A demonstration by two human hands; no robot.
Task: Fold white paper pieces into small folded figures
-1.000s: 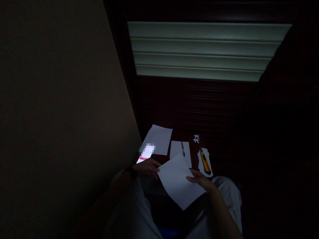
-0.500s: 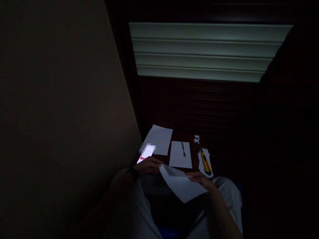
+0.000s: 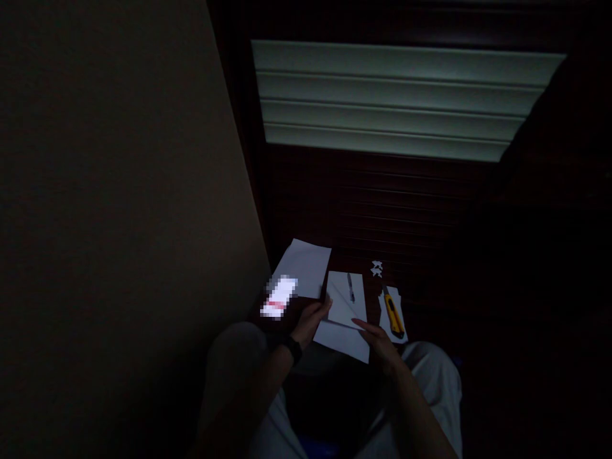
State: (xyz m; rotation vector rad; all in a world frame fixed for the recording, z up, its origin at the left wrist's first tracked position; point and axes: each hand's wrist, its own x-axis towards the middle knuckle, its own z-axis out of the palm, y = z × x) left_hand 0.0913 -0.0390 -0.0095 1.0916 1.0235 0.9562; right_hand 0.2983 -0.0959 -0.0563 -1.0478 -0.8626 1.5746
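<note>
Head view: just beyond the knees [image 3: 433, 373], left hand [image 3: 310, 322] and right hand [image 3: 379, 343] pinch a bent white sheet [image 3: 342, 341] at the near edge of the desk [image 3: 352, 260]. If either pinch loosens, it could slide off nearward. To the right, the yellow cutter's [image 3: 394, 315] tip could nick a wide-swinging hand. Farther, a nudge could roll the pen [image 3: 351, 288]; narrow desk gaps reach the paper scraps [image 3: 376, 272].

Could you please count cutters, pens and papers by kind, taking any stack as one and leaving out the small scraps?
Cutter: 1
Pen: 1
Papers: 4 (held paper, large paper, paper under the pen, paper under the cutter)
Total: 6
</note>
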